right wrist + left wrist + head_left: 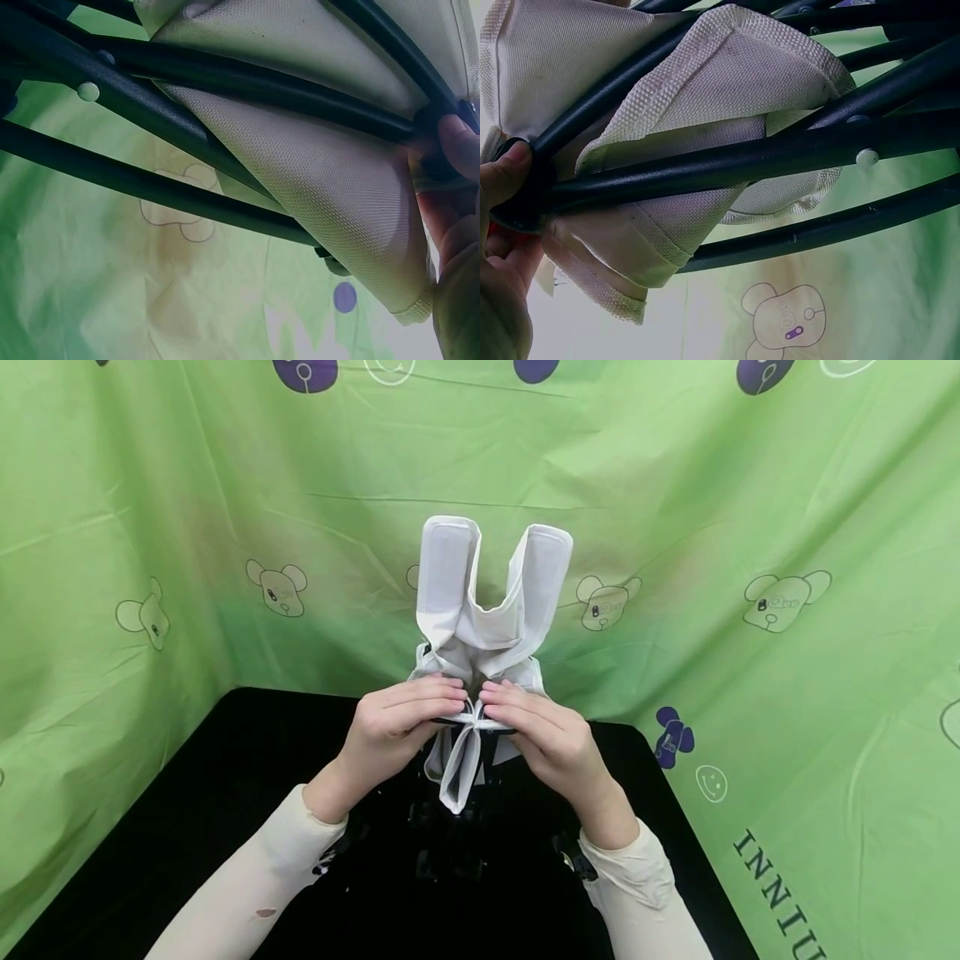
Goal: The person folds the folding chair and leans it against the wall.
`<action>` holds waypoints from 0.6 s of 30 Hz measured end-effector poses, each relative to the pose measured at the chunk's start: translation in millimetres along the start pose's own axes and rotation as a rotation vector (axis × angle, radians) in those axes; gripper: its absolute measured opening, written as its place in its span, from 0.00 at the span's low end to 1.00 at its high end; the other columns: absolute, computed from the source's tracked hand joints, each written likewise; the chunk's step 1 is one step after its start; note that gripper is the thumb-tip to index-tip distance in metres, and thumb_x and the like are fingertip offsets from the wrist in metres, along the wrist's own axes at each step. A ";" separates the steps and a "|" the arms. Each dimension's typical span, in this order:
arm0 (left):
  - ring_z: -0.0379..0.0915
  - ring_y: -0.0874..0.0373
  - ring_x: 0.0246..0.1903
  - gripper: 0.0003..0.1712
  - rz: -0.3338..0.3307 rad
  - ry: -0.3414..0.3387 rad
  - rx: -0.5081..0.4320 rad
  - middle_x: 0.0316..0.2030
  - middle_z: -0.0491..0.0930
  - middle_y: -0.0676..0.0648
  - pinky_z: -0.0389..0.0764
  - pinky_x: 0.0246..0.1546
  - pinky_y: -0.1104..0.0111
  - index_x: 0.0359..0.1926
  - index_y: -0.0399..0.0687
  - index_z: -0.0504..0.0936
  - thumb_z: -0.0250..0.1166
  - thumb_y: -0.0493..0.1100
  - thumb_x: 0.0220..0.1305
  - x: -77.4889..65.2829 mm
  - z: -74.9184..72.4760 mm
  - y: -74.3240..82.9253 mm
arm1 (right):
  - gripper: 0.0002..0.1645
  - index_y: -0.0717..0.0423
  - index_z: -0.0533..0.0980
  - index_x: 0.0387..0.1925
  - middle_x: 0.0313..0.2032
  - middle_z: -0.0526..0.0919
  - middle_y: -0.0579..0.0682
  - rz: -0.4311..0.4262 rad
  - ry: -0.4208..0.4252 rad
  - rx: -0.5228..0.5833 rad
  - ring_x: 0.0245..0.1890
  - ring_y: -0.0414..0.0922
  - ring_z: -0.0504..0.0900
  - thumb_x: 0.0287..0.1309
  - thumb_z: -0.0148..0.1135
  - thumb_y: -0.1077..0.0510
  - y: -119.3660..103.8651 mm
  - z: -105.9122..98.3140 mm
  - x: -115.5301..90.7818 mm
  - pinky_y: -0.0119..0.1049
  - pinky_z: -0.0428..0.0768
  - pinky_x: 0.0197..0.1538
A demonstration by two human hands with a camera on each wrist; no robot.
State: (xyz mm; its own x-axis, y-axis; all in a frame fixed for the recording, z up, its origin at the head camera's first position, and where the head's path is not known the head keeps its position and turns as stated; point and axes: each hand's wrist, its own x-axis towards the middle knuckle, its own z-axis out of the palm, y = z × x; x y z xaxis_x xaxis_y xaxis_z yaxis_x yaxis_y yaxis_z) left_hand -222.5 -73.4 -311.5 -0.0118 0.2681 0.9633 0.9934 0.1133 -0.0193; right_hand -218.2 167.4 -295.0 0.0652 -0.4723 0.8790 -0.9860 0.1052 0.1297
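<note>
Rising between two bare hands in the head view, a sheet of off-white woven fabric with stitched edges [487,631] is carried on a black tubular frame [705,166], its two flat flaps set upright beyond the fingers and a narrow fold hung on the near side. The bundle is gripped from both sides by the left hand [397,714] and the right hand [558,735], fingers laid over the top, fingertips separated by a narrow gap. The matched hold is presumably used so that the load is balanced. Below, a black cloth-covered table [285,743] is backed by a green printed curtain [675,468]; whether the frame is rested on the table cannot be told.

From the left wrist, a rounded black joint [529,195] is pinched by the left hand, thumb on top, with fabric draped among the tubes leading away.

From the right wrist, a matching black end piece [429,131] is clamped between thumb and fingers, the fabric hung just beside them. These points are perhaps favoured because tubes are brought together there, giving each side a firm hold.
</note>
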 end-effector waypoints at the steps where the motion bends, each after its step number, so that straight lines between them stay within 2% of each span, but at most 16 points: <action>1: 0.86 0.44 0.48 0.08 -0.001 0.001 0.003 0.45 0.89 0.38 0.83 0.59 0.53 0.43 0.35 0.89 0.69 0.28 0.64 0.1 0.3 0.2 | 0.11 0.71 0.82 0.48 0.50 0.87 0.65 0.001 -0.003 0.000 0.54 0.60 0.86 0.70 0.61 0.67 -0.2 -0.1 0.1 0.50 0.82 0.62; 6: 0.86 0.43 0.49 0.11 -0.014 0.002 0.009 0.44 0.89 0.38 0.83 0.59 0.55 0.44 0.35 0.89 0.70 0.25 0.60 -0.3 0.7 0.8 | 0.11 0.70 0.82 0.49 0.51 0.87 0.64 0.016 -0.022 -0.005 0.55 0.59 0.85 0.71 0.60 0.66 -0.2 -1.9 0.2 0.50 0.81 0.63; 11: 0.83 0.43 0.52 0.15 -0.063 -0.028 0.014 0.46 0.88 0.40 0.81 0.62 0.57 0.45 0.37 0.88 0.72 0.24 0.56 -1.7 -0.5 3.0 | 0.12 0.70 0.82 0.49 0.51 0.86 0.64 0.038 -0.046 0.004 0.56 0.59 0.84 0.72 0.60 0.65 -0.7 -3.9 -0.2 0.52 0.80 0.65; 18: 0.81 0.43 0.55 0.15 -0.121 -0.063 0.013 0.47 0.87 0.42 0.79 0.64 0.58 0.45 0.38 0.88 0.72 0.24 0.56 -1.4 -4.0 7.6 | 0.12 0.69 0.82 0.50 0.52 0.86 0.63 0.037 -0.075 -0.020 0.57 0.59 0.84 0.72 0.59 0.65 -2.3 -6.3 0.4 0.53 0.80 0.64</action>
State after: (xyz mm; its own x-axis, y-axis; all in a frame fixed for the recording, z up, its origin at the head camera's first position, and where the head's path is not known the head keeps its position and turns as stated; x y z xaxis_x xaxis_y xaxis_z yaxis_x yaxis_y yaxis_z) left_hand -214.5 -76.8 -311.9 -0.1388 0.3111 0.9402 0.9827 0.1608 0.0918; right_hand -214.9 172.5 -292.0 0.0167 -0.5320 0.8466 -0.9841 0.1412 0.1081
